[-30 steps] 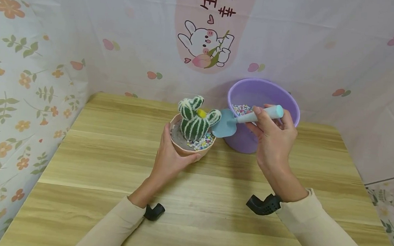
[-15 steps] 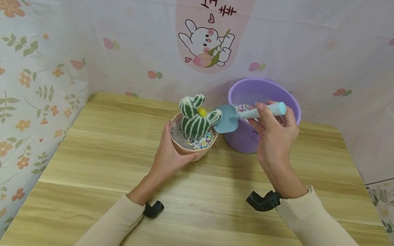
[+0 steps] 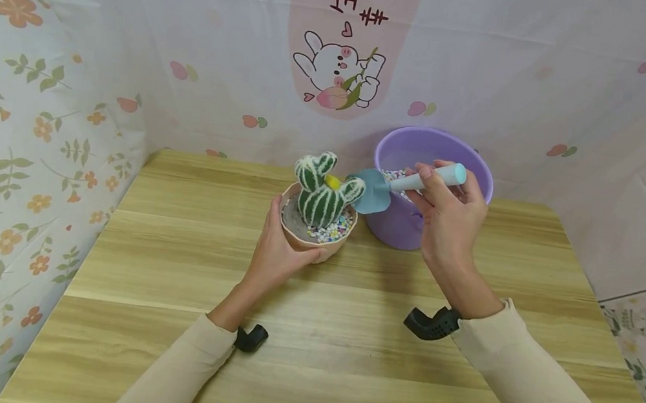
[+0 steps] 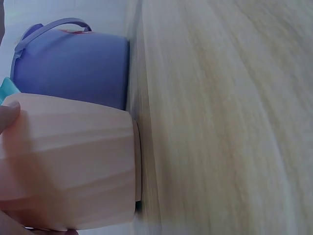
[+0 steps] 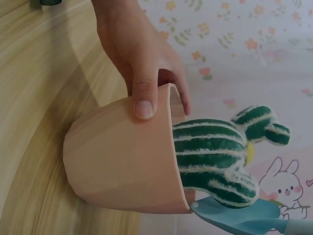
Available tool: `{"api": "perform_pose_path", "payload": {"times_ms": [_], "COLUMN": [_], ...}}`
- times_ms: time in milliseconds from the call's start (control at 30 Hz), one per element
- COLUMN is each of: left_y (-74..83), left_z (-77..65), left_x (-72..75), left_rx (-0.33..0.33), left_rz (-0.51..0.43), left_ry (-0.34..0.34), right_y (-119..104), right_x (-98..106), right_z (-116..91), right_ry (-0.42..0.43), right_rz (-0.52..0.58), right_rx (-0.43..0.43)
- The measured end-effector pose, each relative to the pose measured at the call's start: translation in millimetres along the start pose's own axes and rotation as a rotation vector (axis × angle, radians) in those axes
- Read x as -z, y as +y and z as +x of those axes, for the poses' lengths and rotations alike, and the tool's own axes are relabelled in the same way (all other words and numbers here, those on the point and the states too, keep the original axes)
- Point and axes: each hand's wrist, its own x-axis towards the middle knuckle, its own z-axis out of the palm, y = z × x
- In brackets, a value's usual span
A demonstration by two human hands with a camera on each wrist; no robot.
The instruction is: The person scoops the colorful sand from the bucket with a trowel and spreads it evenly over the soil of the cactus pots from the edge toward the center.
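A peach flower pot (image 3: 322, 253) holds a knitted green-and-white cactus (image 3: 322, 206) with a yellow flower. Grey filling (image 3: 294, 221) covers the pot's left side, and colourful pebbles (image 3: 333, 230) lie at its right. My left hand (image 3: 280, 249) grips the pot round its near left side, thumb along the front. My right hand (image 3: 454, 220) holds a small blue shovel (image 3: 372, 192) by its pale handle. In the right wrist view the shovel blade (image 5: 234, 215) is right at the pot's rim, beside the cactus, with one white pebble at its tip.
Just right of the pot stands a purple bucket (image 3: 396, 225) with more colourful pebbles (image 3: 396, 177) inside; its handle (image 4: 54, 24) shows in the left wrist view. A patterned cloth (image 3: 226, 56) hangs behind the wooden table (image 3: 320, 357).
The shovel blade has risen slightly and turned at the pot's right rim, still in my right hand. My left hand stays on the pot.
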Motion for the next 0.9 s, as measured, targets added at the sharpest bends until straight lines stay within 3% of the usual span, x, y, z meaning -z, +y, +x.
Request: {"api": "perform_pose_path", "payload": {"times_ms": [200,400,667,900], "left_y": [-0.6,-2.7,-8.6,-13.6], "left_z": [2.3,6.4,17.9,27.6], "left_x": [2.5,7.0,16.6,23.2], "left_rx": [0.015,-0.002,-0.039,-0.073], "left_rz": [0.015,-0.004,-0.1,-0.157], "left_ry": [-0.026,-0.062,-0.142,-0.199], "right_y": [1.0,1.3,3.9,5.2], "right_x": [-1.2,-0.3,1.7,4.0], "right_z": [5.4,14.2,23.2,29.1], "right_ry": [0.0,0.07,0.134,0.135], "right_rz": [0.018,-0.006,-0.025,-0.034], "right_rx": [0.003,0.006,-0.027,-0.012]}}
